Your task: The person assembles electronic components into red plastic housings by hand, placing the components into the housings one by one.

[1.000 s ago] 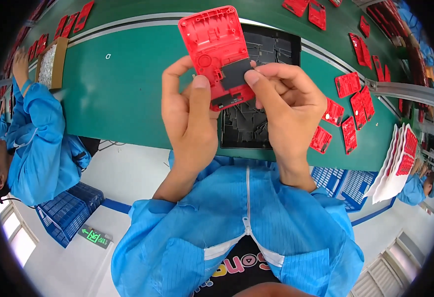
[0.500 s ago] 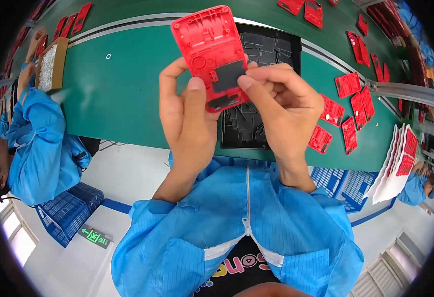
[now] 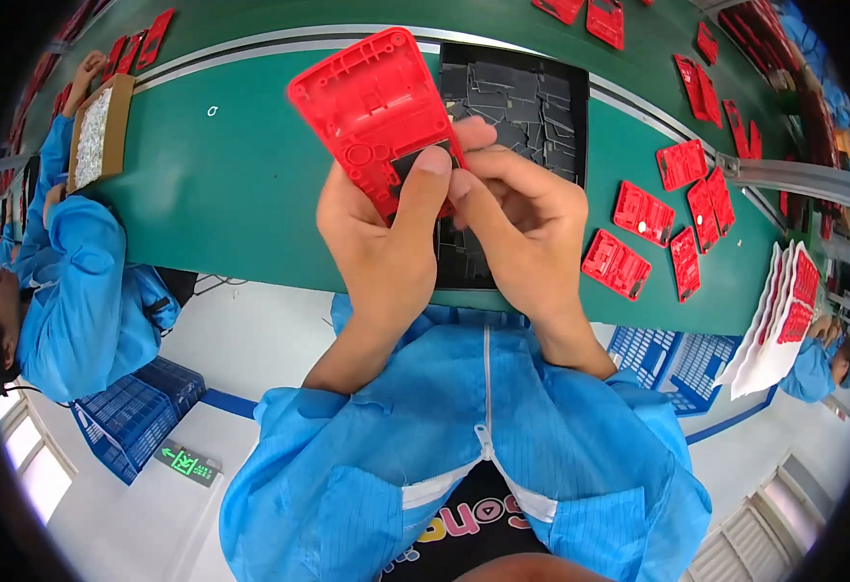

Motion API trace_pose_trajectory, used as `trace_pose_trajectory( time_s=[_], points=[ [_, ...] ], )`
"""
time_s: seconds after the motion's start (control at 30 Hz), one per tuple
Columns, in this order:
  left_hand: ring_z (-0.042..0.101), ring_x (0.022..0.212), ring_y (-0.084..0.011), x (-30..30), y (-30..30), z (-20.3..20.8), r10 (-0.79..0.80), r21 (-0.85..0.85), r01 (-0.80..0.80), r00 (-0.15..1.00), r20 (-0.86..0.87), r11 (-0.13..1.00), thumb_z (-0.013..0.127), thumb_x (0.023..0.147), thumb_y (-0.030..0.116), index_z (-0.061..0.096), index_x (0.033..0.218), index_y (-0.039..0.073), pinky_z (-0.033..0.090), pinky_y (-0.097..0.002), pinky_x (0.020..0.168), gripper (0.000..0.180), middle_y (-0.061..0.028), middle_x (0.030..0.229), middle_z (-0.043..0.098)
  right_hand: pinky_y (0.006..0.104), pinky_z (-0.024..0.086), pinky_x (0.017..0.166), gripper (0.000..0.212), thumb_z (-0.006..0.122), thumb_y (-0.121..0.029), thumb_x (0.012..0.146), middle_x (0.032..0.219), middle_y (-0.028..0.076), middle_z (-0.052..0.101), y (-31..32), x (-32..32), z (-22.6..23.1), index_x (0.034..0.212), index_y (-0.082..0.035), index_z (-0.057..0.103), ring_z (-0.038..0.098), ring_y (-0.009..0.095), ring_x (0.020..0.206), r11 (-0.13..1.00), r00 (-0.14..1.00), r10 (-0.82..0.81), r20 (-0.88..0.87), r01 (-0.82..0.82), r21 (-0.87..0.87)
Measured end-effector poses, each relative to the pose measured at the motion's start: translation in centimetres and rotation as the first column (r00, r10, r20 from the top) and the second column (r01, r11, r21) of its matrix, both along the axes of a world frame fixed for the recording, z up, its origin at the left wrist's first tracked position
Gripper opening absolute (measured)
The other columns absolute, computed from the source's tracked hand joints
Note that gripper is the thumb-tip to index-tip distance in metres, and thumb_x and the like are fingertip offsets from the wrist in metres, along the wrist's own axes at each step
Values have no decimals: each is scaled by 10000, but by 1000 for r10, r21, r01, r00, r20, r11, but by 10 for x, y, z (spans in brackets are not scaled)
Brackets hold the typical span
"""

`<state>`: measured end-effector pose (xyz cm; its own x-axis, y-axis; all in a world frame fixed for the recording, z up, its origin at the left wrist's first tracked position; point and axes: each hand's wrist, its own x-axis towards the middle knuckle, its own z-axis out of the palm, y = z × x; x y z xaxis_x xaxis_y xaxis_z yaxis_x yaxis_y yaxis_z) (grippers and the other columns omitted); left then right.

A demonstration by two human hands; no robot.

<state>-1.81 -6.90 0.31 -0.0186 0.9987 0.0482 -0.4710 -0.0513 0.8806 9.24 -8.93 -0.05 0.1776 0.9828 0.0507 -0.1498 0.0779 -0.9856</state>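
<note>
A red plastic housing (image 3: 372, 92), its ribbed inner side facing up, is held tilted above the bench. My left hand (image 3: 381, 247) grips it from the lower left, the thumb lying on a dark rectangular pad (image 3: 406, 165) set in the housing's lower part. My right hand (image 3: 537, 223) pinches the lower right edge, thumb in front and fingers partly behind. Both thumbs nearly meet there and cover much of the pad. Beneath my hands sits a black tray (image 3: 582, 121) holding many flat dark pads (image 3: 517, 107).
Several red housings (image 3: 644, 213) lie on the green bench (image 3: 231, 184) to the right, with more on the far surface past a metal rail. At left is a cardboard box (image 3: 119, 131) near a co-worker's blue sleeve (image 3: 85, 242). White stacked trays (image 3: 769, 320) stand at the right edge.
The housing has shifted left and slightly down, tilting further. My left thumb has moved from the housing's left edge onto the dark pad. My right hand has moved left, its thumb now at the edge.
</note>
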Motion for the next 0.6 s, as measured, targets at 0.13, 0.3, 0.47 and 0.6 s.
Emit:
trace_pose_trajectory(
  time_s=[0.13, 0.3, 0.47, 0.6],
  points=[
    [726, 974, -235, 2, 3, -6, 10, 78, -11, 1000, 23, 997, 607, 993, 44, 593, 1204, -69, 592, -351, 873, 240, -183, 1065, 743, 187, 355, 546, 68, 697, 56, 907, 848, 8, 611, 2, -10, -5, 974, 46, 704, 518, 0, 660, 996, 992, -19, -125, 30, 86],
    [723, 1001, -267, -1, 10, -12, 50, 32, -55, 988, 148, 998, 596, 971, 10, 601, 1181, -89, 581, -377, 920, 233, -203, 1048, 740, 213, 333, 513, 26, 698, 9, 907, 733, -30, 573, 11, -8, -8, 891, 28, 690, 465, -7, 608, 993, 996, 33, 78, -42, 113],
    [697, 1098, -334, -15, 26, -19, 9, -110, 3, 994, 111, 994, 598, 1019, 106, 547, 1261, -90, 565, -415, 964, 315, -256, 1147, 704, 224, 429, 523, 187, 692, -137, 949, 705, 9, 661, 55, 19, 14, 878, 31, 730, 555, 32, 581, 995, 960, 101, 261, -97, -30],
    [691, 1115, -346, -40, 37, -22, 17, -158, -9, 999, 52, 987, 558, 1058, 196, 447, 1367, -84, 555, -404, 971, 431, -307, 1270, 633, 241, 408, 530, 253, 682, -208, 951, 623, 25, 620, 165, 107, -9, 844, 16, 730, 557, 62, 559, 991, 786, 5, 618, 76, -106]
  ],
)
